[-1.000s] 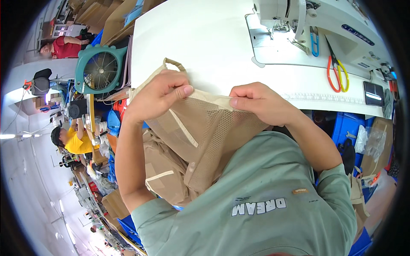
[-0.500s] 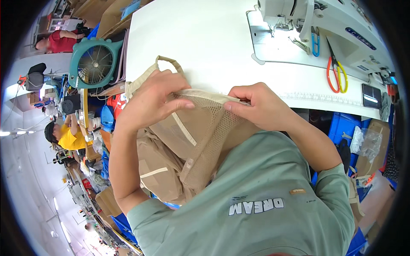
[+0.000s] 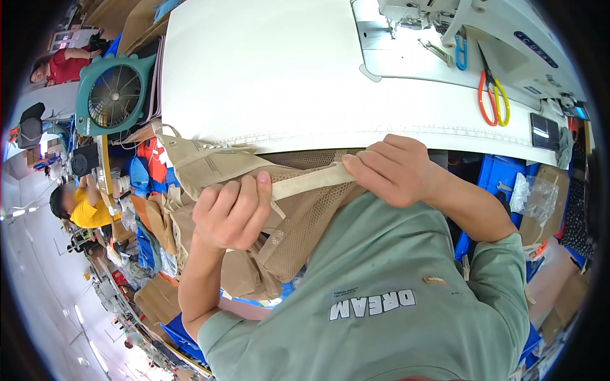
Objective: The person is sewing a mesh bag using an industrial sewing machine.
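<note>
A tan piece of sewn fabric with mesh panels (image 3: 305, 232) hangs over my lap at the table's front edge. Along its top runs a pale binding strip (image 3: 311, 182), stretched between my two hands. My left hand (image 3: 232, 213) is closed round the strip's left end, knuckles up. My right hand (image 3: 394, 170) pinches the other end between thumb and fingers. Behind the left hand, a flap of the same tan fabric (image 3: 210, 166) with a small loop rests against the table edge. Lower folds of the fabric hang beneath my left wrist.
On the white table (image 3: 254, 76) stands a sewing machine (image 3: 508, 44), with blue snips (image 3: 460, 52), red-and-yellow-handled scissors (image 3: 492, 95) and a phone (image 3: 544, 131) nearby. A green fan (image 3: 115, 95) is at the left. A person in yellow (image 3: 89, 206) works farther off.
My left hand has moved down and turned knuckles up, drawing the strip taut. The fabric has come lower off the table, and its flap now lies behind my left hand.
</note>
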Demonstrator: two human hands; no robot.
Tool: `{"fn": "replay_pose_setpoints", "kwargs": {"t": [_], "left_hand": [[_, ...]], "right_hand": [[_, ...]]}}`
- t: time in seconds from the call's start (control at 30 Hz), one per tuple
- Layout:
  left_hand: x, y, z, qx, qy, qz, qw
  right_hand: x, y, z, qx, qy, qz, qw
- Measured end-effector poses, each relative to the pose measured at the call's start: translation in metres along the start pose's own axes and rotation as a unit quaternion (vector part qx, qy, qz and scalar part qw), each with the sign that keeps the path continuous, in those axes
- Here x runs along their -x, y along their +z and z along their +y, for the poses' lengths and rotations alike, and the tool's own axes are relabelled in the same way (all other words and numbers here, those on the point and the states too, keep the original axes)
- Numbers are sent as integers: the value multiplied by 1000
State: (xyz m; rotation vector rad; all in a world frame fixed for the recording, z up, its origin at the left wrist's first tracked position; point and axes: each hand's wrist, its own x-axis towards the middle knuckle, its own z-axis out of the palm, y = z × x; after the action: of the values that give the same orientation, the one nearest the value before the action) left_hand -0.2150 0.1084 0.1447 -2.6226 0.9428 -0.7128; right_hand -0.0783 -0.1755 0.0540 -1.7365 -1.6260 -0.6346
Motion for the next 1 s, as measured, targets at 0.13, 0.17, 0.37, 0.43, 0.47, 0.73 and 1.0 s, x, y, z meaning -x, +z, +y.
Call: {"fn": "replay_pose_setpoints", "kwargs": {"t": [0.13, 0.17, 0.37, 0.43, 0.47, 0.73, 1.0], "left_hand": [[4, -7, 3, -6, -9, 20, 1000], [5, -8, 5, -5, -16, 26, 1000], [16, -12, -4, -17, -73, -51, 996], [30, -18, -20, 68, -180, -78, 978], [39, -20, -30, 138, -289, -119, 940], [156, -50, -96, 450, -598, 1, 663], [37, -109, -374, -90, -349, -480, 800]], "right_hand": [[-5, 1, -3, 5, -16, 18, 1000], [-5, 1, -3, 12, -23, 38, 999], [-10, -6, 3, -9, 1, -1, 1000], [-14, -6, 4, -33, 35, -33, 998], [-16, -2, 3, -73, 72, -37, 994], [-62, 68, -53, -294, 120, -23, 948], [-184, 117, -79, -583, 357, 114, 721]]}}
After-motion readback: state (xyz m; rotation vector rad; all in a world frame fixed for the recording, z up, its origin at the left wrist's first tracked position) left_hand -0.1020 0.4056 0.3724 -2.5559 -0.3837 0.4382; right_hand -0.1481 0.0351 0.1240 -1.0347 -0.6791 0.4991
